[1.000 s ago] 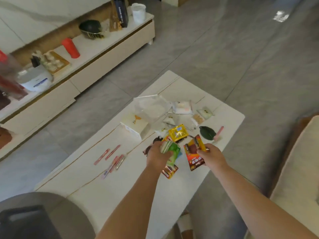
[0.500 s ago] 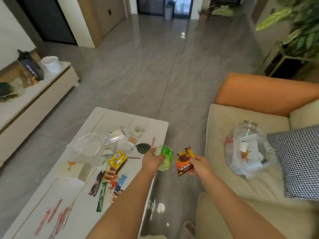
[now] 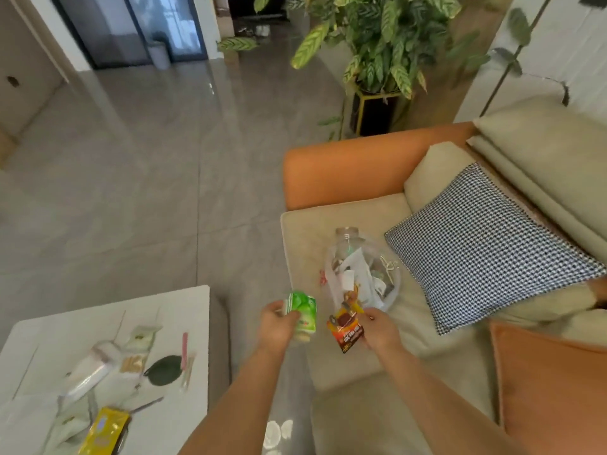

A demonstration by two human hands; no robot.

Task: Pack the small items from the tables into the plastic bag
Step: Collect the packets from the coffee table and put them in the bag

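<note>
Left hand (image 3: pixel 277 326) clenched round a green packet (image 3: pixel 303 311), held over the floor gap between worktop (image 3: pixel 197 323) and sofa seat (image 3: pixel 302 234). Right hand (image 3: pixel 377 330) grips a red-orange packet (image 3: pixel 345 330), over the seat's front edge, touching the near side of the clear plastic bag (image 3: pixel 387 290). Bag lies on the seat, part-filled with small items, just beside a checked cushion (image 3: pixel 483 244). On the worktop's right end: gold packet (image 3: pixel 103 433) at near edge, dark green leaf-shaped item (image 3: pixel 163 370), pink stick (image 3: pixel 184 351) toward right edge.

Clear plastic bag (image 3: pixel 363 274) lies part-filled on sofa seat (image 3: pixel 305 244).
</note>
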